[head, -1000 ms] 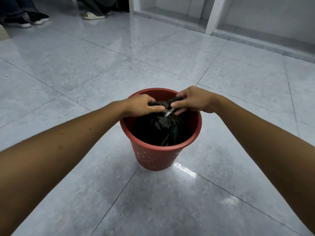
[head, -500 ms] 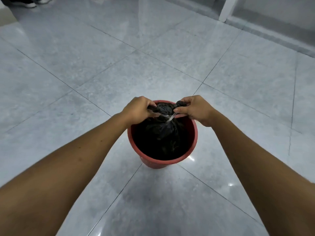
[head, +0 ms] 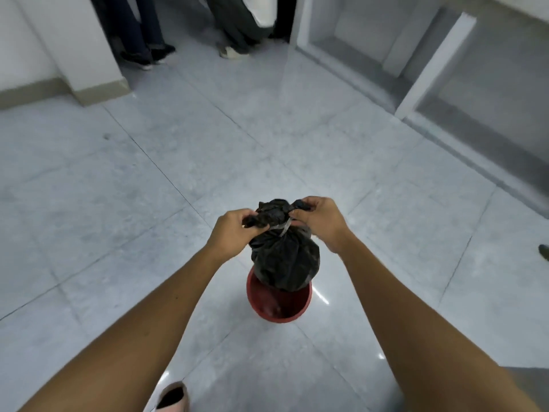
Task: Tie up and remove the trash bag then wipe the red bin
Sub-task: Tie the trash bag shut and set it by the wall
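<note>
The black trash bag (head: 284,260) hangs in the air, knotted at the top, its bottom just above the rim of the red bin (head: 279,303). My left hand (head: 234,230) pinches the left tail of the knot. My right hand (head: 318,220) pinches the right tail. A pale strip hangs from the knot between them. The bin stands on the grey tiled floor, and its inside shows red below the bag.
Two people's legs and shoes (head: 148,55) stand at the far left and far centre (head: 234,49). A white pillar base (head: 98,87) is at the left. Glass partitions with white frames (head: 430,63) line the right. A pink slipper (head: 173,396) shows at the bottom.
Both hands rose with the bag, lifting it out of the red bin. The view pulled up and back, so the bin looks smaller and the far people came into sight.
</note>
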`<state>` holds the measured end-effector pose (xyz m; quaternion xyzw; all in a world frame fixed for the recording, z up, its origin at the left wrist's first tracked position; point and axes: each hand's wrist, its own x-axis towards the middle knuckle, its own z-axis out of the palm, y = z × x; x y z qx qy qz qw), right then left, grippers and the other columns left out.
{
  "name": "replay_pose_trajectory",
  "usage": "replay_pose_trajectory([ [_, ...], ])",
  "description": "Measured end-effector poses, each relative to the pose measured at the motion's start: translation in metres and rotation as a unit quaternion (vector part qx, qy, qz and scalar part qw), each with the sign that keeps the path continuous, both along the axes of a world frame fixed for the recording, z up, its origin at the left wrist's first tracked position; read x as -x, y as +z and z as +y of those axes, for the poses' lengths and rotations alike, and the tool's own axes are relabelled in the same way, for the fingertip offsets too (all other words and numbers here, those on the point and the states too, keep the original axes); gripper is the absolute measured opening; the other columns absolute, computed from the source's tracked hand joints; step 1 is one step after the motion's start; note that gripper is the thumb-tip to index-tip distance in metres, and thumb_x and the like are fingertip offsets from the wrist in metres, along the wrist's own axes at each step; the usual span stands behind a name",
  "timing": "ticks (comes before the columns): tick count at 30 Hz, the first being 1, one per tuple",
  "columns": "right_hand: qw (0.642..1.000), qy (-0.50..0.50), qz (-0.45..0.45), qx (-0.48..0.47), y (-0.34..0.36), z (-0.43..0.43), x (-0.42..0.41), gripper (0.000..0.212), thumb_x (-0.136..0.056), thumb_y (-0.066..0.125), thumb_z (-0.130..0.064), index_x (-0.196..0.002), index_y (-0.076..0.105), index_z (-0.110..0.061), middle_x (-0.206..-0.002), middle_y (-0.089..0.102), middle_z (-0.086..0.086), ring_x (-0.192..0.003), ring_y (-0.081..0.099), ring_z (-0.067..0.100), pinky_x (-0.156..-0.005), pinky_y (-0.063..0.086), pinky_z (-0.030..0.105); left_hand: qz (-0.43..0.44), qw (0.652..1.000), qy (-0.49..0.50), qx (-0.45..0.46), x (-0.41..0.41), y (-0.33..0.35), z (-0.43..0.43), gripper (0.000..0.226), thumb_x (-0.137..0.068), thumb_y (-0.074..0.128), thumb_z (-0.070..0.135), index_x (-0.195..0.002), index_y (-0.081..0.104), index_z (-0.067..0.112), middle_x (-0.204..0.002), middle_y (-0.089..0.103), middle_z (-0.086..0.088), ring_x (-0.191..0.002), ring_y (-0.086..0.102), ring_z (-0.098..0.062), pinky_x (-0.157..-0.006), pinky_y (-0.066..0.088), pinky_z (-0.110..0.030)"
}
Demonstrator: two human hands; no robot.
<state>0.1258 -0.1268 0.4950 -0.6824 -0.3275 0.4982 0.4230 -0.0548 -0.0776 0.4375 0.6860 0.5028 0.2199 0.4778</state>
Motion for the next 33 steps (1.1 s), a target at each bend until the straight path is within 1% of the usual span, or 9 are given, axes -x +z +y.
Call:
replay_pose_trajectory([
  [2,0.999,0.032,0.008,-0.006,0.068,0.014,0.032,0.01,-0.085,0.062,0.012,-0.089,0.06,0.004,-0.078,0.06,0.012,-0.048,0.065,0.003,-0.049,0.051,0.012,-0.007,0.999,0.038,0.003,0.034,0.066,0.003,0.011,-0.075,0.076,0.022,-0.083,0.068,0.023,-0.082,0.069,0.006,-0.08,0.061,-0.007,-0.058,0.038,-0.001],
  [7,0.993,0.114,0.007,-0.038,0.204,0.056,0.137,0.015,-0.087,0.062,0.008,-0.079,0.058,-0.004,-0.078,0.062,0.012,-0.047,0.066,0.002,-0.037,0.039,0.007,-0.006,0.994,0.096,-0.041,0.145,0.204,0.031,0.012,-0.076,0.077,0.024,-0.086,0.07,0.022,-0.084,0.07,0.006,-0.084,0.063,-0.01,-0.061,0.04,-0.005],
  [10,0.986,0.151,0.0,-0.071,0.249,0.081,0.21,0.017,-0.088,0.061,0.007,-0.076,0.056,-0.005,-0.077,0.061,0.012,-0.045,0.064,0.001,-0.035,0.036,0.007,0.028,0.988,0.123,-0.084,0.219,0.259,0.05,0.022,-0.075,0.078,0.027,-0.091,0.073,0.013,-0.087,0.073,-0.005,-0.083,0.064,-0.019,-0.07,0.046,-0.027],
  [13,0.98,0.175,-0.01,-0.098,0.271,0.116,0.286,0.012,-0.089,0.061,0.002,-0.082,0.057,-0.007,-0.077,0.063,0.009,-0.047,0.065,0.0,-0.031,0.03,0.01,0.038,0.978,0.168,-0.12,0.295,0.297,0.07,0.021,-0.075,0.077,0.028,-0.09,0.073,0.013,-0.085,0.073,-0.006,-0.081,0.064,-0.02,-0.067,0.045,-0.028],
  [15,0.974,0.194,-0.025,-0.11,0.28,0.14,0.331,0.008,-0.088,0.063,-0.003,-0.085,0.059,-0.009,-0.078,0.067,0.008,-0.051,0.067,0.0,-0.03,0.025,0.012,0.052,0.972,0.186,-0.133,0.338,0.314,0.083,0.021,-0.075,0.077,0.029,-0.09,0.072,0.015,-0.085,0.072,-0.003,-0.079,0.062,-0.016,-0.064,0.043,-0.025],
  [19,0.965,0.226,-0.007,-0.132,0.286,0.203,0.421,0.009,-0.088,0.064,-0.004,-0.084,0.061,-0.011,-0.078,0.069,0.008,-0.055,0.069,0.003,-0.029,0.024,0.013,0.083,0.963,0.209,-0.145,0.429,0.337,0.121,0.028,-0.072,0.079,0.027,-0.098,0.071,0.02,-0.09,0.072,0.001,-0.085,0.064,-0.014,-0.074,0.045,-0.024],
  [24,0.946,0.292,0.023,-0.138,0.282,0.295,0.519,0.011,-0.088,0.065,-0.005,-0.084,0.058,-0.013,-0.08,0.071,0.007,-0.072,0.072,0.016,-0.031,0.024,0.015,0.078,0.942,0.276,-0.172,0.523,0.339,0.182,0.015,-0.075,0.075,0.026,-0.084,0.067,0.035,-0.074,0.064,0.019,-0.069,0.057,0.009,-0.057,0.037,-0.007],
  [29,0.917,0.37,0.082,-0.122,0.287,0.408,0.6,0.018,-0.086,0.069,-0.005,-0.099,0.057,-0.005,-0.082,0.071,0.01,-0.061,0.072,0.012,-0.04,0.044,0.016,0.091,0.926,0.329,-0.163,0.607,0.343,0.273,0.012,-0.077,0.074,0.024,-0.071,0.064,0.028,-0.069,0.065,0.011,-0.07,0.056,-0.01,-0.061,0.041,-0.02],
  [33,0.895,0.432,0.051,-0.096,0.293,0.491,0.655,0.016,-0.087,0.071,-0.018,-0.098,0.06,-0.013,-0.086,0.073,-0.003,-0.062,0.072,0.008,-0.039,0.036,0.015,0.077,0.916,0.37,-0.135,0.658,0.347,0.341,0.017,-0.079,0.073,0.024,-0.066,0.063,0.029,-0.055,0.059,0.012,-0.06,0.049,-0.011,-0.055,0.036,-0.023],
])
